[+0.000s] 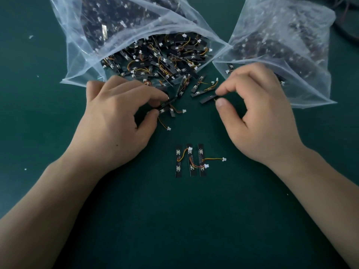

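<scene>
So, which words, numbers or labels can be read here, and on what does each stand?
No text can be read.
Three black strips laid in a row: faint marks, too small and blurred to read.
Strips pinched by the left hand and right hand: nothing legible.
Plastic bags: no label visible.

Left hand (116, 121), right hand (258, 117), pinching strips (207, 99)

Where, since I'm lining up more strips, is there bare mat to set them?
Bare green mat lies below the three aligned black circuit strips. Crowded: the spilled strip pile at the mouth of the clear plastic bag.
</scene>
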`<control>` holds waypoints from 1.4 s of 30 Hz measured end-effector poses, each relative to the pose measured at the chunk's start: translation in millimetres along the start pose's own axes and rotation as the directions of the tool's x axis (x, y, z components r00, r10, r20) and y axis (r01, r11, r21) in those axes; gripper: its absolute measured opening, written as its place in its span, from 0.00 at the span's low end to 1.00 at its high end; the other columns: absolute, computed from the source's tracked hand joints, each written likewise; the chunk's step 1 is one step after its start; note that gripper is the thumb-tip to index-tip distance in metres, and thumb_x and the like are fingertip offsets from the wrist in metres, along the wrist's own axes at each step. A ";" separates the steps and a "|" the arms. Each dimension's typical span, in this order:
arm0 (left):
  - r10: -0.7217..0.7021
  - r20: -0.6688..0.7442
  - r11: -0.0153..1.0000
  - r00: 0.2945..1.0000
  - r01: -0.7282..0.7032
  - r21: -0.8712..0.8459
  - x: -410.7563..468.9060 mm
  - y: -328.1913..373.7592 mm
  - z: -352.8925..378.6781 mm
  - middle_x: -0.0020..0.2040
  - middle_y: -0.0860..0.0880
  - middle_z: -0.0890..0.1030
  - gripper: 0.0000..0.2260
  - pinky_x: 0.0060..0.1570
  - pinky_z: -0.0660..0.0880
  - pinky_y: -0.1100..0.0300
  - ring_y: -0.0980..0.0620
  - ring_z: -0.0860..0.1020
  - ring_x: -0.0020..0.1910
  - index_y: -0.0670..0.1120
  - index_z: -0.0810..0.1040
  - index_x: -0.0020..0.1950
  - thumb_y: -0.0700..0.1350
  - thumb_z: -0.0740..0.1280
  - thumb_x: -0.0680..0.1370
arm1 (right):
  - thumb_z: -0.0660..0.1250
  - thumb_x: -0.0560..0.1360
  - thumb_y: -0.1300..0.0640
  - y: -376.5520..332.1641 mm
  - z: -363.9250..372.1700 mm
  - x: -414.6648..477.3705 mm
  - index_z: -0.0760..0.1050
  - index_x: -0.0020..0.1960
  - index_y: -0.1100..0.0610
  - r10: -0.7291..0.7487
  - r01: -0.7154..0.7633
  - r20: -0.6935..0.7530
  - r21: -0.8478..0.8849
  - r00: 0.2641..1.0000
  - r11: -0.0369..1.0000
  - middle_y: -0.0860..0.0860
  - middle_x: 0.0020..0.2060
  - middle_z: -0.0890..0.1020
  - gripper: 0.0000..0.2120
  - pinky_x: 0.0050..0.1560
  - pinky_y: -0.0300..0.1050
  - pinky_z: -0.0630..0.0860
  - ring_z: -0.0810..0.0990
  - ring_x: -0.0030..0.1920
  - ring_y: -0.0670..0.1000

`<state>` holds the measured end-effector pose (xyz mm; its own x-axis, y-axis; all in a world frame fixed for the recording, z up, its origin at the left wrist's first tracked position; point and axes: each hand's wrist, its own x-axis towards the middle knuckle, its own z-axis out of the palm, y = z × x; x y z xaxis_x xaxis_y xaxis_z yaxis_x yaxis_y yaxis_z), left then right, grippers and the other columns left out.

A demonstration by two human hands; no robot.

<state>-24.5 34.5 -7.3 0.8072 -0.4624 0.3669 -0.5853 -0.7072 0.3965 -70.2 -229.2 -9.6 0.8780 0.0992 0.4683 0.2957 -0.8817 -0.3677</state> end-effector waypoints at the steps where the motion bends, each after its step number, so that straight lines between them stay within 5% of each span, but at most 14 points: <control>1: -0.001 0.001 1.000 1.000 0.001 -0.007 0.0 -0.2 0.4 0.51 0.60 0.82 0.12 0.58 0.58 0.55 0.52 0.76 0.56 0.53 0.84 0.61 0.44 0.70 0.78 | 0.68 0.80 0.59 0.4 2.6 5.2 0.81 0.53 0.61 -0.035 0.035 -0.024 -0.001 0.999 0.999 0.56 0.53 0.79 0.06 0.60 0.54 0.74 0.78 0.55 0.58; 8: -0.022 -0.107 0.996 0.994 0.013 -0.086 3.4 0.3 -1.0 0.49 0.59 0.80 0.11 0.55 0.65 0.54 0.61 0.74 0.49 0.51 0.84 0.61 0.38 0.69 0.81 | 0.66 0.79 0.62 3.7 15.1 35.9 0.81 0.51 0.60 -0.080 0.081 -0.048 0.030 0.996 0.996 0.49 0.45 0.79 0.05 0.53 0.51 0.73 0.78 0.48 0.54; 12: -0.014 -0.123 0.981 0.992 -0.010 -0.194 4.4 3.2 -1.3 0.46 0.48 0.77 0.15 0.47 0.69 0.67 0.62 0.73 0.45 0.40 0.83 0.61 0.30 0.62 0.80 | 0.66 0.80 0.58 8.8 7.4 23.6 0.83 0.55 0.57 -0.045 0.045 0.035 0.010 0.998 0.999 0.46 0.47 0.79 0.09 0.56 0.49 0.71 0.77 0.50 0.53; 18: 0.078 -0.056 0.945 0.995 -0.091 -0.315 4.7 12.6 -13.0 0.38 0.47 0.77 0.13 0.43 0.68 0.61 0.50 0.74 0.39 0.40 0.79 0.35 0.28 0.57 0.67 | 0.63 0.83 0.50 8.3 5.4 19.4 0.83 0.62 0.54 -0.035 0.038 0.136 -0.022 0.990 0.999 0.50 0.52 0.79 0.15 0.62 0.50 0.70 0.76 0.56 0.54; 22: 0.202 0.007 0.922 0.979 -0.188 -0.337 3.0 14.9 -15.8 0.29 0.50 0.74 0.10 0.45 0.66 0.52 0.44 0.70 0.32 0.42 0.73 0.27 0.30 0.58 0.63 | 0.64 0.82 0.49 8.6 7.5 20.4 0.82 0.62 0.53 -0.028 0.036 0.155 -0.054 0.988 0.998 0.50 0.53 0.79 0.14 0.62 0.52 0.70 0.75 0.57 0.54; 32: 0.297 0.199 0.909 0.934 -0.213 -0.359 -0.3 15.4 -16.5 0.26 0.53 0.75 0.09 0.45 0.66 0.55 0.50 0.72 0.30 0.45 0.80 0.31 0.44 0.61 0.63 | 0.61 0.83 0.44 10.0 6.9 21.0 0.82 0.63 0.53 -0.011 0.013 0.191 -0.008 0.982 1.000 0.49 0.54 0.79 0.18 0.62 0.52 0.71 0.75 0.57 0.53; 38: 0.226 0.226 0.930 0.948 -0.141 -0.341 -0.8 16.2 -15.5 0.29 0.55 0.76 0.12 0.47 0.69 0.54 0.52 0.75 0.33 0.47 0.83 0.40 0.37 0.67 0.60 | 0.61 0.83 0.44 10.8 8.6 20.4 0.82 0.62 0.53 -0.012 0.011 0.187 0.007 0.982 1.000 0.48 0.54 0.78 0.18 0.61 0.50 0.70 0.75 0.57 0.52; 42: 0.256 0.282 0.916 0.925 -0.138 -0.377 0.2 17.6 -20.1 0.30 0.56 0.76 0.11 0.47 0.68 0.55 0.54 0.74 0.33 0.48 0.82 0.37 0.45 0.61 0.62 | 0.60 0.84 0.44 9.6 7.9 22.0 0.81 0.63 0.53 -0.006 0.004 0.190 0.008 0.982 1.000 0.47 0.54 0.78 0.18 0.60 0.49 0.70 0.75 0.57 0.52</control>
<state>-36.1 32.7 16.7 0.6181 -0.7594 0.2032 -0.6762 -0.3818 0.6300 -45.1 -231.8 -9.2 0.9317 0.1900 0.3097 0.3025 -0.8777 -0.3717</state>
